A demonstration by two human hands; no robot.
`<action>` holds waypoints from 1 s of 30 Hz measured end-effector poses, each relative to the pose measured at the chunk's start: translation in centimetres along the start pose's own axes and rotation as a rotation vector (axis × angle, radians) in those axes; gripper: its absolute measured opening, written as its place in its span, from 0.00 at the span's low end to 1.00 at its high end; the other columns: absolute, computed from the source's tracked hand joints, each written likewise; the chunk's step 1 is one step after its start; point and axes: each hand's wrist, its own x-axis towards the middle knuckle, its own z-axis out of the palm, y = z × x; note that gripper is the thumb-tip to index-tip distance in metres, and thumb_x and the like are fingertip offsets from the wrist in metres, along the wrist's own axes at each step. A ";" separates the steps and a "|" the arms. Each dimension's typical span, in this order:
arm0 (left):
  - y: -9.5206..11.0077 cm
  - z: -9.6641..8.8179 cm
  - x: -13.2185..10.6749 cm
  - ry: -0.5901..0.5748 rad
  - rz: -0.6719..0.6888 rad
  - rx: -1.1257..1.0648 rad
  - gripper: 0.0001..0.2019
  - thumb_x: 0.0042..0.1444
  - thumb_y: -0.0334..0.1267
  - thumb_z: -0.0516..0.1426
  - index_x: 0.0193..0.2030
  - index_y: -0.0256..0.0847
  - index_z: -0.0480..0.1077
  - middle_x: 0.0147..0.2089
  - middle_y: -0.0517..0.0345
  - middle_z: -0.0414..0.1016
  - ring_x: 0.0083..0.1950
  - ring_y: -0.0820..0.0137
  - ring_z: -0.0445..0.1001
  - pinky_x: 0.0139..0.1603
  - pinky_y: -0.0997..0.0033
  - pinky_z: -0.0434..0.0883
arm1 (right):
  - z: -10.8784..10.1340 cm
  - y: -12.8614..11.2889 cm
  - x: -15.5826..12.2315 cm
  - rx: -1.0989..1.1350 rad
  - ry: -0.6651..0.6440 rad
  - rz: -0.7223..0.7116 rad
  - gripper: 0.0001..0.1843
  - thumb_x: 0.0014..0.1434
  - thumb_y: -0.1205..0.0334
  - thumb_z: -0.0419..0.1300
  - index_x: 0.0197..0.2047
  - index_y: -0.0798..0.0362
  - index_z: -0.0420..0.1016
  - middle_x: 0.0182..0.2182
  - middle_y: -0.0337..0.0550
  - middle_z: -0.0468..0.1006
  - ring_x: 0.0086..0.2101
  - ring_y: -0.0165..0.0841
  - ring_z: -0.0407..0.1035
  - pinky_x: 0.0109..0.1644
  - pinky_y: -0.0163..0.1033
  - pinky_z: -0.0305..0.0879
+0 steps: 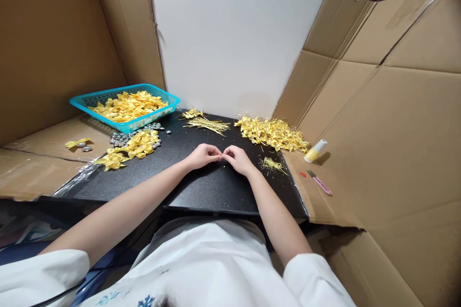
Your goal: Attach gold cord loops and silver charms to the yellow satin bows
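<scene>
My left hand point(202, 156) and my right hand point(237, 158) meet fingertip to fingertip over the middle of the black tabletop point(201, 187). Both are pinched closed on something too small to make out. A bundle of thin gold wires point(209, 125) lies just beyond the hands. A heap of finished yellow bows point(272, 133) sits to the far right, and a small tuft of yellow scraps point(272, 164) lies right of my right hand. Yellow ribbon bows point(135, 146) and silver round pieces point(120, 138) lie to the left.
A teal basket point(81, 101) full of yellow ribbon pieces stands at the back left. Cardboard sheets wall in both sides. On the right cardboard lie a yellow thread spool point(315, 150) and pink snips point(320, 183). One loose bow point(77, 143) rests on the left cardboard.
</scene>
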 end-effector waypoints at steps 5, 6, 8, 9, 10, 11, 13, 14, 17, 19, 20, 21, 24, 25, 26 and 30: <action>0.2 -0.2 0.2 -0.003 -0.032 -0.094 0.15 0.46 0.49 0.63 0.28 0.36 0.76 0.27 0.55 0.78 0.28 0.72 0.72 0.31 0.73 0.67 | 0.0 0.2 0.2 -0.008 0.026 0.017 0.05 0.57 0.67 0.59 0.28 0.52 0.69 0.29 0.37 0.71 0.29 0.29 0.64 0.36 0.35 0.62; 0.2 -0.3 0.2 -0.005 -0.039 -0.110 0.15 0.46 0.49 0.63 0.29 0.37 0.76 0.28 0.55 0.79 0.28 0.71 0.72 0.32 0.73 0.68 | 0.0 0.3 0.2 -0.009 0.034 0.017 0.05 0.57 0.67 0.58 0.28 0.52 0.68 0.29 0.37 0.71 0.29 0.29 0.64 0.36 0.36 0.62; 0.2 -0.5 0.3 -0.009 -0.053 -0.137 0.15 0.46 0.49 0.63 0.29 0.36 0.76 0.29 0.54 0.79 0.28 0.71 0.72 0.31 0.72 0.68 | 0.0 0.3 0.2 -0.009 0.050 0.012 0.05 0.57 0.66 0.58 0.29 0.52 0.68 0.28 0.37 0.71 0.29 0.30 0.64 0.36 0.36 0.62; 0.2 -0.5 0.3 -0.011 -0.060 -0.149 0.15 0.46 0.49 0.63 0.30 0.36 0.76 0.29 0.54 0.79 0.28 0.71 0.71 0.30 0.72 0.67 | 0.0 0.2 0.2 -0.008 0.060 0.007 0.05 0.57 0.66 0.57 0.29 0.52 0.68 0.28 0.37 0.71 0.29 0.30 0.64 0.35 0.36 0.62; 0.2 -0.5 0.3 -0.011 -0.065 -0.161 0.15 0.45 0.49 0.63 0.30 0.36 0.76 0.29 0.54 0.79 0.27 0.72 0.71 0.30 0.73 0.67 | -0.1 0.1 0.1 -0.005 0.074 -0.001 0.04 0.56 0.66 0.58 0.29 0.52 0.68 0.28 0.37 0.71 0.28 0.29 0.64 0.35 0.35 0.62; 0.2 -0.6 0.4 -0.011 -0.069 -0.171 0.15 0.45 0.49 0.63 0.30 0.36 0.76 0.28 0.54 0.79 0.27 0.72 0.71 0.29 0.73 0.67 | -0.1 0.0 0.1 -0.003 0.091 -0.012 0.03 0.56 0.66 0.59 0.30 0.52 0.68 0.28 0.37 0.70 0.28 0.29 0.63 0.34 0.35 0.62; 0.1 -0.5 0.4 -0.011 -0.075 -0.189 0.15 0.45 0.48 0.63 0.30 0.36 0.76 0.28 0.54 0.78 0.27 0.72 0.70 0.29 0.73 0.67 | -0.3 -0.3 -0.1 0.001 0.125 -0.041 0.04 0.53 0.65 0.62 0.29 0.52 0.69 0.29 0.37 0.70 0.28 0.29 0.63 0.34 0.35 0.62; 0.1 -0.5 0.4 -0.011 -0.077 -0.195 0.15 0.44 0.48 0.63 0.30 0.36 0.76 0.27 0.55 0.78 0.27 0.73 0.70 0.29 0.74 0.66 | -0.3 -0.4 -0.2 0.002 0.137 -0.057 0.05 0.52 0.66 0.63 0.29 0.52 0.69 0.30 0.37 0.70 0.28 0.29 0.62 0.35 0.35 0.62; 0.2 -0.5 0.4 -0.017 -0.080 -0.203 0.15 0.44 0.48 0.64 0.29 0.36 0.76 0.26 0.56 0.77 0.26 0.73 0.70 0.29 0.73 0.66 | -0.3 -0.7 -0.3 -0.001 0.144 -0.091 0.05 0.50 0.67 0.65 0.28 0.53 0.72 0.29 0.38 0.71 0.29 0.29 0.62 0.35 0.35 0.61; 0.2 -0.5 0.3 -0.023 -0.081 -0.204 0.14 0.44 0.48 0.64 0.29 0.36 0.76 0.26 0.56 0.77 0.26 0.73 0.70 0.29 0.73 0.66 | -0.2 -0.6 -0.2 -0.005 0.142 -0.096 0.04 0.50 0.67 0.66 0.29 0.53 0.74 0.29 0.38 0.72 0.28 0.29 0.62 0.34 0.35 0.61; 0.3 -0.5 0.3 -0.026 -0.082 -0.203 0.14 0.44 0.48 0.64 0.29 0.36 0.76 0.26 0.56 0.77 0.26 0.73 0.70 0.29 0.73 0.66 | -0.2 -0.6 -0.2 -0.009 0.143 -0.095 0.03 0.50 0.67 0.66 0.30 0.53 0.75 0.29 0.38 0.72 0.28 0.29 0.62 0.34 0.35 0.61; 0.3 -0.6 0.3 -0.029 -0.082 -0.202 0.14 0.44 0.48 0.64 0.29 0.36 0.76 0.27 0.56 0.78 0.26 0.73 0.70 0.29 0.73 0.66 | -0.1 -0.5 -0.2 -0.012 0.144 -0.094 0.03 0.50 0.67 0.66 0.30 0.53 0.75 0.29 0.38 0.72 0.28 0.29 0.62 0.33 0.35 0.61; 0.4 -0.5 0.2 -0.038 -0.081 -0.197 0.14 0.44 0.48 0.64 0.29 0.36 0.76 0.28 0.55 0.78 0.27 0.72 0.70 0.30 0.73 0.65 | -0.1 -0.4 -0.1 -0.020 0.149 -0.092 0.03 0.51 0.66 0.66 0.30 0.52 0.75 0.29 0.38 0.72 0.28 0.29 0.63 0.33 0.35 0.61; 0.5 -0.5 0.2 -0.041 -0.082 -0.196 0.14 0.44 0.48 0.64 0.28 0.36 0.76 0.28 0.55 0.79 0.27 0.72 0.70 0.30 0.73 0.65 | -0.1 -0.4 -0.1 -0.022 0.150 -0.093 0.03 0.51 0.65 0.66 0.30 0.52 0.75 0.29 0.38 0.72 0.27 0.29 0.63 0.33 0.35 0.61; 0.5 -0.5 0.2 -0.043 -0.082 -0.194 0.14 0.44 0.48 0.64 0.28 0.37 0.76 0.28 0.55 0.79 0.27 0.72 0.70 0.30 0.73 0.65 | -0.1 -0.4 -0.1 -0.024 0.150 -0.094 0.03 0.51 0.65 0.66 0.30 0.52 0.75 0.29 0.38 0.72 0.27 0.29 0.63 0.33 0.35 0.61; 0.6 -0.5 0.1 -0.039 -0.090 -0.183 0.14 0.44 0.47 0.64 0.28 0.37 0.76 0.28 0.55 0.78 0.27 0.72 0.69 0.30 0.73 0.64 | -0.1 -0.5 -0.1 -0.031 0.142 -0.098 0.04 0.54 0.65 0.64 0.28 0.52 0.74 0.28 0.39 0.72 0.28 0.29 0.63 0.34 0.36 0.61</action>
